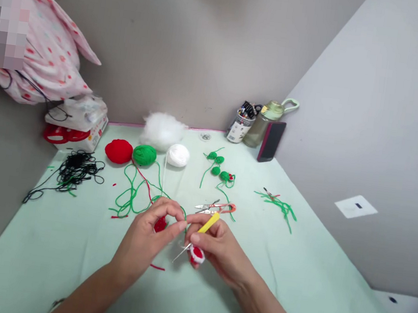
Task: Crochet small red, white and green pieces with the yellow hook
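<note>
My left hand (154, 234) is closed, its thumb and forefinger pinching a strand of green yarn (182, 210) that runs back to the green ball. My right hand (218, 245) is closed around a crochet hook with a yellow handle (209, 222), its metal tip slanting down to the left. Below those same fingers sits a small red and white crocheted piece (197, 254), also in the right hand. Partly hidden behind my left hand is another red crocheted piece (160, 224). The fingertips of both hands nearly meet around the green strand.
Beyond the hands lie orange-handled snips (228, 208), a red yarn ball (119, 151), a green ball (144, 155), a white ball (178, 156) and fluffy stuffing (163, 131). Tangled black yarn (78, 170) is left; green scraps (279, 206) and a propped phone (271, 142) are right.
</note>
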### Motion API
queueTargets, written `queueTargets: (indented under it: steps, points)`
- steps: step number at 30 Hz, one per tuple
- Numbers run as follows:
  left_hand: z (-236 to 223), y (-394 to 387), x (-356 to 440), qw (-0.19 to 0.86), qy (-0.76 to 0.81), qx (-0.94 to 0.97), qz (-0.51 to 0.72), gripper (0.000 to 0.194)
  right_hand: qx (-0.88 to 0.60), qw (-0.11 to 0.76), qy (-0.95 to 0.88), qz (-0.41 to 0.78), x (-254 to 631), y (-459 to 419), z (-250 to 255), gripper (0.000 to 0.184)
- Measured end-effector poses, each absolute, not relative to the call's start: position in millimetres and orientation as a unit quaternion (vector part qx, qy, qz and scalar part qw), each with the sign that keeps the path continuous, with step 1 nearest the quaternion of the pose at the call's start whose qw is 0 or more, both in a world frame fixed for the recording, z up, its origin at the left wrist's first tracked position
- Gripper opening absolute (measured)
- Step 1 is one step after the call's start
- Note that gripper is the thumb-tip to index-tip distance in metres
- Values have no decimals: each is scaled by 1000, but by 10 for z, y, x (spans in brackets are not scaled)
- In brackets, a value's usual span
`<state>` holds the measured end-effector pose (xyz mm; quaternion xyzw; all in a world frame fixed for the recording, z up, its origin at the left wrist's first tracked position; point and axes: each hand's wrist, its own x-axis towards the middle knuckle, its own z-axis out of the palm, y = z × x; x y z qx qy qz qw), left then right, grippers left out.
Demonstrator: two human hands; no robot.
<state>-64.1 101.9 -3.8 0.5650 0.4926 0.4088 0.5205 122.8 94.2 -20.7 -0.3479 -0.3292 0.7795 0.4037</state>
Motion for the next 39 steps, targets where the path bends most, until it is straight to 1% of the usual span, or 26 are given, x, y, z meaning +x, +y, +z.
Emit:
queueTargets:
  steps: [3,7,9,12,13,15,16,17,18,19,20,21,22,23,24,25,27,28,29,30,32,36,37,39]
  points:
    - [-23,992,-629,505,504,575,402,17,-383,407,-337,758,1212,909,-165,30]
    - [21,939,-712,538,522,500,433,25,-382,388,-321,775,1216,896,-111,33]
    - [58,898,-728,572,478,511,428,34,-362,374,-315,793,1211,888,-88,33]
    - [115,853,-663,637,389,532,400,55,-331,360,-321,811,1201,863,-63,33]
    - [131,849,-627,652,366,526,406,55,-325,355,-325,814,1201,854,-57,33]
    - [149,861,-564,641,344,508,462,38,-320,342,-331,819,1213,840,-43,33]
    - [149,873,-544,613,345,516,489,35,-318,339,-330,822,1225,837,-36,32]
    - [141,886,-535,566,351,545,509,41,-316,338,-328,824,1239,838,-28,32]
    - [125,897,-535,502,356,593,518,47,-314,342,-325,824,1254,842,-19,31]
    - [101,906,-540,426,358,652,515,48,-313,350,-323,822,1270,849,-11,30]
    - [73,910,-547,344,356,704,509,45,-312,360,-325,817,1283,858,-4,29]
    - [43,907,-551,271,354,738,506,37,-314,371,-328,810,1293,867,0,27]
    - [15,899,-548,223,359,751,507,28,-317,382,-333,802,1299,876,0,26]
    - [-7,885,-538,214,375,744,510,24,-322,391,-338,793,1301,883,-4,25]
    - [-22,869,-519,248,399,719,512,22,-327,397,-342,786,1298,888,-11,24]
    - [-29,852,-494,317,426,677,510,20,-330,404,-343,781,1292,892,-21,23]
    - [-25,830,-445,488,470,542,498,17,-333,417,-336,776,1279,896,-43,21]
    - [-20,831,-429,553,485,462,495,17,-331,425,-331,775,1274,898,-50,19]
    - [-17,839,-420,594,496,391,499,18,-327,436,-329,771,1273,900,-52,18]
    - [-18,855,-419,612,504,335,509,18,-322,450,-332,764,1275,903,-49,18]
    - [-32,893,-430,609,514,289,530,18,-311,483,-361,735,1285,907,-31,14]
    - [-55,917,-392,610,515,319,512,15,-320,547,-468,616,1281,878,4,4]
    - [-50,908,-361,620,506,324,504,16,-334,557,-498,574,1270,861,6,5]
    - [-27,880,-293,646,481,323,497,21,-371,568,-569,465,1246,822,1,14]
